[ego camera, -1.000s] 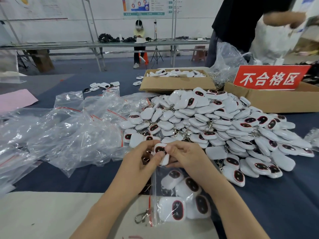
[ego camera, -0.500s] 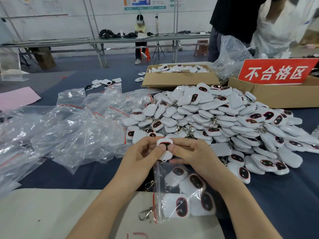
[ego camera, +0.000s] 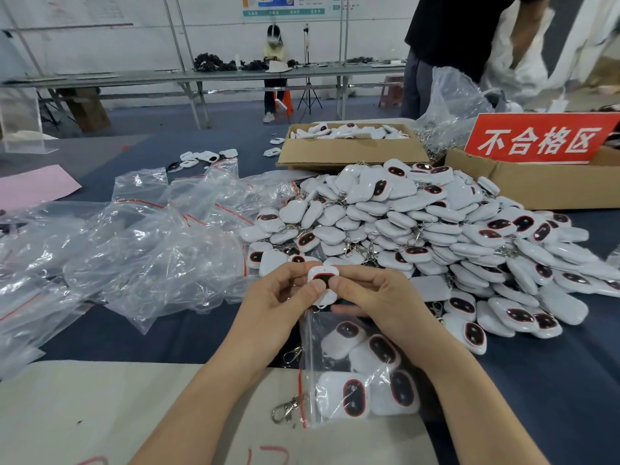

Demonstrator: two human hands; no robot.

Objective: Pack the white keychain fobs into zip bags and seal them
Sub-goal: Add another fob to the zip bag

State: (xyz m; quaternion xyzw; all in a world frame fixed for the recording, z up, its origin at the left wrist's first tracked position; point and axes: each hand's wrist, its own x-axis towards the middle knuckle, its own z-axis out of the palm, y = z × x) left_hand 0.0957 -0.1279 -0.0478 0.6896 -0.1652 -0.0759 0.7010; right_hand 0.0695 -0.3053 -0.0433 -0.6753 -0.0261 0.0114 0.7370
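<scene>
A white fob [ego camera: 322, 280] is pinched between thumbs and fingertips of both hands, the left hand [ego camera: 278, 297] and the right hand [ego camera: 379, 297]. It is held just above a zip bag [ego camera: 313, 364] in which four fobs are seen. A heap of fobs [ego camera: 419, 226] is piled on the worktop [ego camera: 553, 380] behind, with empty bags [ego camera: 151, 250] to the left. "不合格区" is printed in white on a red sign [ego camera: 540, 139] at a cardboard box [ego camera: 536, 186].

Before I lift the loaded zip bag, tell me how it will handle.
The zip bag is thin crinkled film, so probably floppy. The fobs inside lie loose and would likely slide. A clasp pokes past its red stripe, so it seems unsealed and may spill.
</scene>
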